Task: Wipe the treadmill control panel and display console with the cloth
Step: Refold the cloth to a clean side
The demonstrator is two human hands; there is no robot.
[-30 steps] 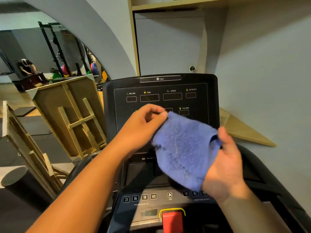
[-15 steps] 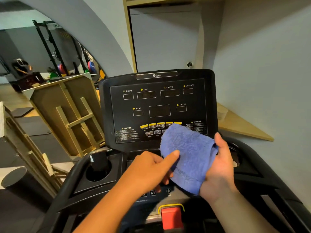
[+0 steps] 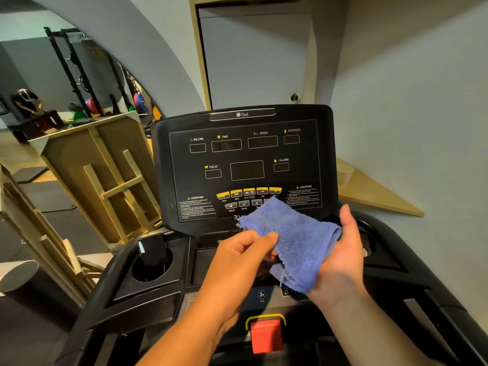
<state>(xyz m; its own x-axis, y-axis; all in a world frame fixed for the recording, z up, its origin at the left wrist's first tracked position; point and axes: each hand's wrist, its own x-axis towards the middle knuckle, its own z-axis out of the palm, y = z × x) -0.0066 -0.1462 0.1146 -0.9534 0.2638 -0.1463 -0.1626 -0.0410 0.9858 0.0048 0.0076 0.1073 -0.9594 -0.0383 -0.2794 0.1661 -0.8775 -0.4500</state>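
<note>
A blue terry cloth (image 3: 295, 239) hangs between both hands in front of the treadmill, below the black display console (image 3: 245, 159). My right hand (image 3: 340, 262) cups the cloth from the right and underneath. My left hand (image 3: 243, 257) pinches its left edge with thumb and fingers. The cloth's top corner overlaps the yellow button row (image 3: 248, 192) at the console's bottom. The lower control panel (image 3: 261, 295) with its fan button is partly hidden behind my hands.
A red safety stop key (image 3: 266, 335) sits at the bottom centre. A cup holder (image 3: 151, 262) holds a dark object at left; another holder (image 3: 367, 241) is at right. Wooden frames (image 3: 105, 180) lean at left. A wall and wooden ledge (image 3: 375, 194) are close on the right.
Both hands and the cloth dropped from in front of the display to below it, uncovering the console. My left hand shifted its grip to the cloth's lower left edge.
</note>
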